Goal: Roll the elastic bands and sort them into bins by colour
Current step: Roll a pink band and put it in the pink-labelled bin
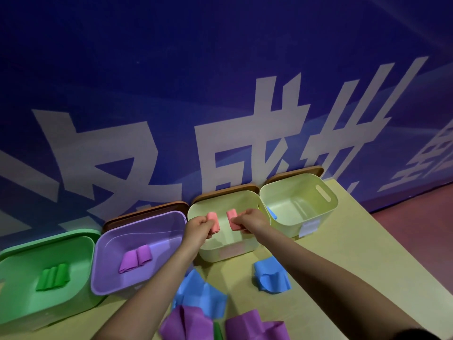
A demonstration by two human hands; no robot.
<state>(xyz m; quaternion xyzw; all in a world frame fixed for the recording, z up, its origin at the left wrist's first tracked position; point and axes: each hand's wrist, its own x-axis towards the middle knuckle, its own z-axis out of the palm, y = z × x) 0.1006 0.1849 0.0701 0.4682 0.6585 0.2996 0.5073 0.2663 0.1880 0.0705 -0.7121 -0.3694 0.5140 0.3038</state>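
Four bins stand in a row against the wall: a green bin (73,244), a purple bin (107,244), a pale yellow bin (228,196) and a second pale yellow bin (326,212). My left hand (197,228) grips a rolled pink band (213,220) over the middle yellow bin. My right hand (251,220) grips a second rolled pink band (232,219) beside it. Rolled green bands (52,277) lie in the green bin. Rolled purple bands (136,258) lie in the purple one. A bit of blue band (271,212) shows in the right bin.
Loose blue bands (270,274) (201,294) and purple bands (186,323) (255,326) lie on the yellow table (355,253) near me. Brown lids (147,212) lean behind the bins against the blue wall. The table's right edge drops to a red floor (416,212).
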